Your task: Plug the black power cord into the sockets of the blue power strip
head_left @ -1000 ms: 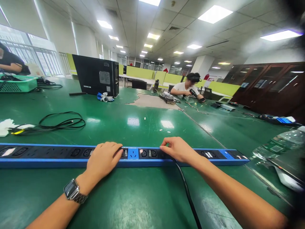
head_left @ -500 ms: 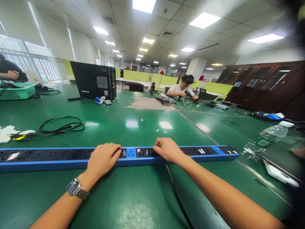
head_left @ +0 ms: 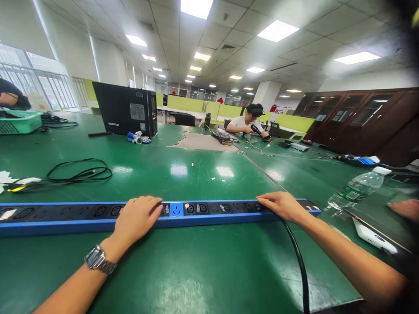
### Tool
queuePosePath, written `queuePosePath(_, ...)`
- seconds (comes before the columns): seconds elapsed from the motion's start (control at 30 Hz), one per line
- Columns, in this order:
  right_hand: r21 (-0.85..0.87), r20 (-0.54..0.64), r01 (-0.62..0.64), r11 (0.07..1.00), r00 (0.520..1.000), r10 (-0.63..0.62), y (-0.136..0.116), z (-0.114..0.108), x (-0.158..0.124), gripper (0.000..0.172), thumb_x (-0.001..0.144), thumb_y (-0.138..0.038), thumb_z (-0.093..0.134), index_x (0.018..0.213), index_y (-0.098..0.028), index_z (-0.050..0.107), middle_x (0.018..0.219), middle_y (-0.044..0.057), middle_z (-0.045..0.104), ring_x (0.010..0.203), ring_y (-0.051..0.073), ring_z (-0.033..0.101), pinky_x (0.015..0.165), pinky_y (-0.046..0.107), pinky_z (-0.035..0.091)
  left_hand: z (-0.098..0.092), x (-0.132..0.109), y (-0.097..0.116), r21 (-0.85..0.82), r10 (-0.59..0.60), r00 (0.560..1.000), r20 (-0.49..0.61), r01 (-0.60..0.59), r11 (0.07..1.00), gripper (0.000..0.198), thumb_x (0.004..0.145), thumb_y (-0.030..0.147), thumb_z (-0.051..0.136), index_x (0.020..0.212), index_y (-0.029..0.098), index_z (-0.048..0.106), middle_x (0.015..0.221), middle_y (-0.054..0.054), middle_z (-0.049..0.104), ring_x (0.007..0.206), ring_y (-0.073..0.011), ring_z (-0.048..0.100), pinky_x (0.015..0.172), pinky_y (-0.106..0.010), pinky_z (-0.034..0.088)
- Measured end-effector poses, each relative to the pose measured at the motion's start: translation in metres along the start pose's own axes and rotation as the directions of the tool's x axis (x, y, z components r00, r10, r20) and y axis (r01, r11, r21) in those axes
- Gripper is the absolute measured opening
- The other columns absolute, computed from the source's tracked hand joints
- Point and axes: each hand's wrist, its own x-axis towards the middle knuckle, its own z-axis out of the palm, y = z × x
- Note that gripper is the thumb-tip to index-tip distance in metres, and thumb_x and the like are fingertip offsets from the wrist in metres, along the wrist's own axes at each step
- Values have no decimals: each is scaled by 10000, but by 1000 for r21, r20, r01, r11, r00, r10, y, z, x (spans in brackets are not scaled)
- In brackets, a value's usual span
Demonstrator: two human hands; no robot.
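A long blue and black power strip [head_left: 209,208] lies across the green table [head_left: 196,270] in front of me. My left hand [head_left: 137,218], with a wristwatch [head_left: 96,259], lies palm down on the strip's middle, fingers together and curved over its top. My right hand [head_left: 283,206] is near the strip's right end, fingers closed on the plug of a black cable [head_left: 299,266] at a socket. The plug itself is hidden under the fingers. The cable runs from that hand toward me and off the table's near edge.
A water bottle [head_left: 355,188] lies at the right beside a white device [head_left: 373,237] and another person's hand [head_left: 406,208]. A coiled black cable [head_left: 78,172] sits at the left, a black computer tower [head_left: 122,109] and green basket [head_left: 19,122] behind. A person [head_left: 248,120] sits far back.
My right hand has moved right along the strip with the black cable, from the middle sockets to near the right end. My left hand has stayed put.
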Motion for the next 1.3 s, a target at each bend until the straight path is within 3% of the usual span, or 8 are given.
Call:
queuePosePath(0.27,-236,100,91,967,993,-69,-12,9,5,336,878,-455,479,937,-273,755,797,39,762,722,204,688,648,282,467,1,1,3,-13,-17,1000,-13,17,1000,437,952,436,355,1149,210,673,1144,-69,726,1062,-276,649,915,-448,461)
queuePosePath(0.4,-248,100,27,968,995,-2,-18,-4,6,274,841,-416,518,869,-258,740,781,43,751,717,213,674,640,291,446,-13,2,-1,57,-169,983,-78,173,983,437,956,405,338,1086,204,703,1104,-86,741,1046,-299,658,918,-463,443)
queuePosePath(0.47,-198,12,-39,979,999,42,-29,-19,9,284,824,-415,512,820,-236,733,739,49,736,677,209,653,627,296,440,-22,1,-10,118,-251,964,-91,261,958,452,962,371,307,1058,200,715,1041,-99,756,979,-308,678,865,-449,454)
queuePosePath(0.53,-72,-93,-96,993,992,90,-54,-29,12,329,821,-447,490,791,-215,721,692,52,718,616,196,621,597,298,435,-27,1,-19,161,-321,943,-90,332,929,452,958,365,307,1043,205,721,976,-102,765,912,-304,691,788,-411,466)
queuePosePath(0.6,112,-79,-70,991,994,79,-95,-26,13,356,818,-469,483,783,-199,714,714,53,724,606,181,612,585,289,443,-30,0,-26,188,-367,928,-68,373,909,436,950,384,330,1018,226,731,930,-95,768,869,-289,697,714,-363,466)
queuePosePath(0.7,294,93,82,952,989,-114,-173,8,14,299,816,-396,506,786,-182,712,802,43,739,737,175,647,662,264,470,-29,0,-29,200,-390,920,-30,388,900,418,944,407,354,992,256,740,899,-77,767,839,-267,701,666,-325,452)
queuePosePath(0.87,275,180,57,960,977,-110,-262,68,26,213,835,-239,499,786,-173,695,851,41,745,780,143,655,690,223,455,-27,-1,-27,165,-372,927,-38,373,913,395,948,390,371,992,254,740,899,-67,766,847,-263,694,679,-330,447)
queuePosePath(1.3,107,288,157,982,940,-182,-283,76,39,134,795,-186,557,736,-183,678,859,59,734,785,169,635,644,237,399,-26,1,-26,160,-381,924,-33,382,910,379,935,418,407,983,254,745,869,-61,758,831,-259,685,689,-334,443)
